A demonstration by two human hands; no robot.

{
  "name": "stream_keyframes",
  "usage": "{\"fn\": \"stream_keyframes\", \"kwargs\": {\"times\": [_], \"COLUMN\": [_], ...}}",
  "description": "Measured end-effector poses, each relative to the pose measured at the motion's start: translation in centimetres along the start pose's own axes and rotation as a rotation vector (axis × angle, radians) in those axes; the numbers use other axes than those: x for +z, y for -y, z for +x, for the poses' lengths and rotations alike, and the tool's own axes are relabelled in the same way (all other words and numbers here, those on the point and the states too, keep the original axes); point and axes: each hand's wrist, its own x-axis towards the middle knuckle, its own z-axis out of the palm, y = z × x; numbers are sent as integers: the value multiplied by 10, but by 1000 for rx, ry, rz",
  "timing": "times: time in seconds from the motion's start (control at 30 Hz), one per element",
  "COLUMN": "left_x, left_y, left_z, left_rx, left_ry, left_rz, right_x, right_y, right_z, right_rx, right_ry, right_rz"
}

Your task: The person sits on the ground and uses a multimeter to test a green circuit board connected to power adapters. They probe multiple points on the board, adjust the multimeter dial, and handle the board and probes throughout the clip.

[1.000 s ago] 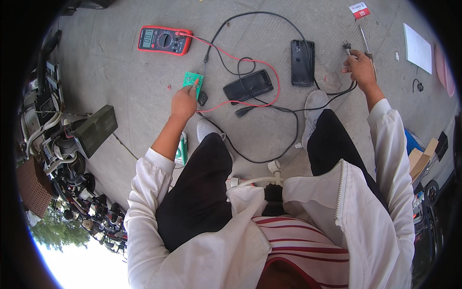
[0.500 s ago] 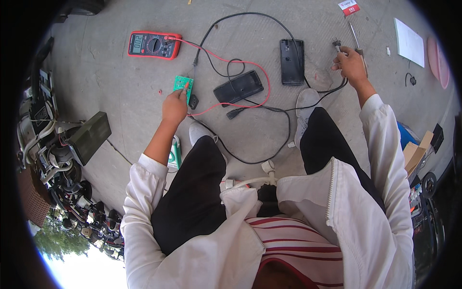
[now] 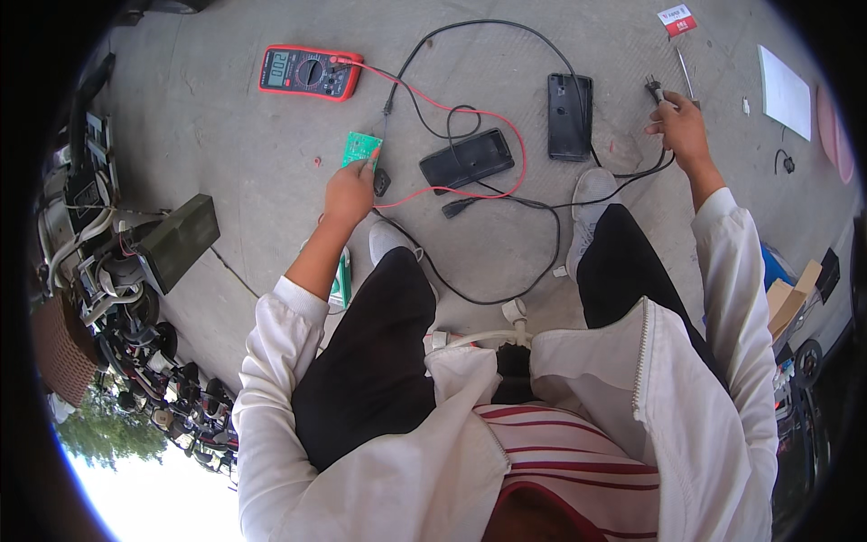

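Note:
My left hand (image 3: pixel 350 191) holds a green circuit board (image 3: pixel 361 147) by its near right edge, fingers bent over it. Right beside that hand lies a small black socket-like part (image 3: pixel 382 183). Off to the right, the fingers of my right hand (image 3: pixel 684 134) are closed round a power plug (image 3: pixel 654 88), its prongs pointing away from me. Beyond the board, a red multimeter (image 3: pixel 310 72) has its display lit, and a red test lead (image 3: pixel 495 115) loops from it back toward my left hand. Whether a probe tip touches the board is hidden by my fingers.
Two black plastic case halves (image 3: pixel 466 161) lie between my hands, with black cable (image 3: pixel 506 23) curving round them. A screwdriver (image 3: pixel 685 74) lies behind my right hand. Further right are white paper (image 3: pixel 784 93) and a pink basin (image 3: pixel 834 135). Motorbikes (image 3: pixel 135 334) stand at left.
The whole scene has shifted a little to the right in the picture. Both hands keep their holds on the circuit board and the plug.

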Motion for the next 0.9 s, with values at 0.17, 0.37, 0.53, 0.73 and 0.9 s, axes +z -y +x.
{"fn": "stream_keyframes", "kwargs": {"times": [0.17,0.37,0.53,0.73,0.9], "left_x": [-1,1,1,2,2], "left_y": [1,0,1,3,5], "left_z": [1,-2,-3,-4,-4], "left_rx": [7,13,24,10,9], "left_ry": [17,-2,-3,-10,-20], "left_rz": [25,23,25,16,8], "right_x": [-4,-5,-6,-5,-6], "right_y": [0,3,1,2,0], "right_z": [3,0,1,2,3], "right_rx": [-6,-3,1,1,6], "right_ry": [-18,-12,-9,-11,-11], "right_rz": [-5,2,15,0,-3]}}
